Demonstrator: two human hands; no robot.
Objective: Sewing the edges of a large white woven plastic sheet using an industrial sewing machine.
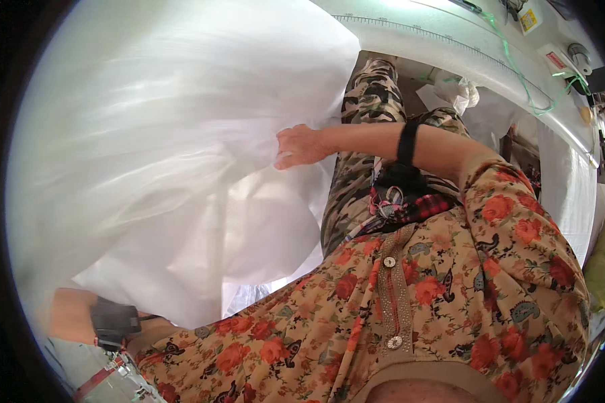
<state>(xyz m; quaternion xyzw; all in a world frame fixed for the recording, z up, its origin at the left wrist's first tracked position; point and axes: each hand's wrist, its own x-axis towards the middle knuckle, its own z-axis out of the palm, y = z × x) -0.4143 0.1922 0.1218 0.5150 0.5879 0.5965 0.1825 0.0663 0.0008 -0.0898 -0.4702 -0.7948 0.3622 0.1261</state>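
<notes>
A large sheet of smooth white fabric (181,121) fills the left half of the view and hangs in soft folds beside my lap. My right hand (301,146) reaches across to the left, closed on a fold of this fabric near its right side. At the lower left my left hand (72,310) is at the fabric's lower edge, with a black device strapped at the wrist. Its fingers are hidden by the cloth and blurred, so their grip does not show.
Beyond my legs runs a pale table edge (444,41) with a printed measuring scale. A green cord (511,60) trails over it beside white machine parts (543,33). Below hangs a white bundle (458,93). A metal mechanism (129,376) stands at the lower left.
</notes>
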